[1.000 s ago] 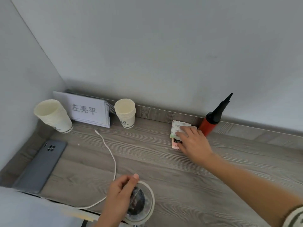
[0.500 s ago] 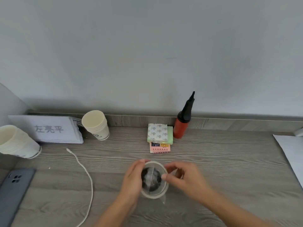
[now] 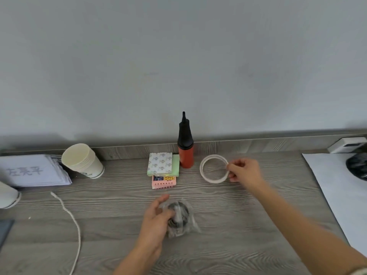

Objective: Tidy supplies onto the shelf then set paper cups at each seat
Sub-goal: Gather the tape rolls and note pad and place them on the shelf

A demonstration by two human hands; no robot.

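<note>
My right hand (image 3: 243, 171) pinches the right rim of a white tape ring (image 3: 204, 176), which sits tilted on the grey wood shelf (image 3: 111, 203) just right of the red and black hand pump (image 3: 185, 153). My left hand (image 3: 156, 217) grips a clear plastic bag with a dark coiled item (image 3: 179, 216) resting on the shelf nearer to me. A stack of paper cups (image 3: 82, 161) stands at the back left. The edge of a second cup stack (image 3: 8, 195) shows at the far left.
A tissue pack on a green pad and a pink card (image 3: 163, 169) lie left of the pump. Name cards (image 3: 29, 171) lean at the back left. A white cord (image 3: 73, 219) trails forward. White paper (image 3: 341, 191) with a dark object (image 3: 357, 165) lies at right.
My right hand has lifted the tape ring off the bagged item and carried it right and back, beside the pump. My left hand keeps the bag. The view has swung right.
</note>
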